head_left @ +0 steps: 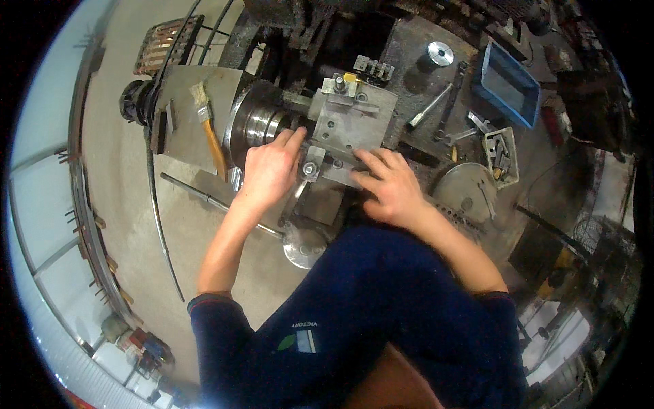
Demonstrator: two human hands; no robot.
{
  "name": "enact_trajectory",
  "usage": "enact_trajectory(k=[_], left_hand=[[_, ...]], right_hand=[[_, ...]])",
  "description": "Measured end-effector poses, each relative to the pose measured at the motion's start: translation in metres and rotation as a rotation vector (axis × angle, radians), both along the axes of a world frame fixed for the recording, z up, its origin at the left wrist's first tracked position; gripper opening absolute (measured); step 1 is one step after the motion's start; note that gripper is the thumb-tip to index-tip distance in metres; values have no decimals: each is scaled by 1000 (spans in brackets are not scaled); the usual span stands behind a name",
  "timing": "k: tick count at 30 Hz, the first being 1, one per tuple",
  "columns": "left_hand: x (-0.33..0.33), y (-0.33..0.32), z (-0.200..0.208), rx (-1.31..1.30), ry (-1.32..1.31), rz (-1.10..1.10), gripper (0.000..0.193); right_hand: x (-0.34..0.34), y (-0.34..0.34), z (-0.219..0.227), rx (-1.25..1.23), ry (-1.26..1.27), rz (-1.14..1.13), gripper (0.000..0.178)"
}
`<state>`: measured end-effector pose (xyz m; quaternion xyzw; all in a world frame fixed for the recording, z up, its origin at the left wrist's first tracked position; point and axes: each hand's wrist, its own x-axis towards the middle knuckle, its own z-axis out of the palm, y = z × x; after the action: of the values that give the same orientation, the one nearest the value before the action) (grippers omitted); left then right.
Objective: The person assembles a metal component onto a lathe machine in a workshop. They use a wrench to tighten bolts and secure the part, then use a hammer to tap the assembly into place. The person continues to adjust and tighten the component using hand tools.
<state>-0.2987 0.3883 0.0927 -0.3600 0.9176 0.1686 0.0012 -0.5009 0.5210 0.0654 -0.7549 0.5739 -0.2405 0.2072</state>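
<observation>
My left hand [271, 167] is beside the lathe chuck [246, 129]. Its index and middle fingers stretch toward the stepped metal part at the chuck's face, and its thumb is hidden. Whether the fingertips touch the metal I cannot tell. My right hand [392, 187] has its fingers spread, with the tips at the near right edge of the square tool post [354, 123]. It holds nothing that I can see. A clamping block with a bolt [311, 168] sits between my hands. Below it a handle slants down toward a round handwheel [304, 247].
A wooden-handled brush [208, 133] lies on the headstock [180, 102]. At right are a metal disc [440, 54], a long-handled tool [429, 108], a blue tray [507, 85], a small box of parts [501, 158] and a round plate [466, 191]. A long rod [221, 204] juts out left.
</observation>
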Motion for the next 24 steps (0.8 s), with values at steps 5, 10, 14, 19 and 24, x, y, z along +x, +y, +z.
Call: enact_trajectory(k=[5, 10, 14, 19, 24], left_hand=[[-1, -2, 2, 52, -11, -57, 38], [-3, -4, 5, 80, -36, -82, 38], [-1, -2, -3, 105, 42, -64, 39], [-1, -5, -8, 105, 95, -88, 40], [-1, -3, -7, 160, 136, -43, 38]], right_hand=[[-5, -4, 1, -13, -39, 9, 53], [-4, -8, 0, 3, -67, 31, 55], [-3, -12, 2, 17, -77, 35, 52], [-1, -13, 1, 47, -83, 20, 53], [-5, -6, 8, 104, -63, -23, 53]])
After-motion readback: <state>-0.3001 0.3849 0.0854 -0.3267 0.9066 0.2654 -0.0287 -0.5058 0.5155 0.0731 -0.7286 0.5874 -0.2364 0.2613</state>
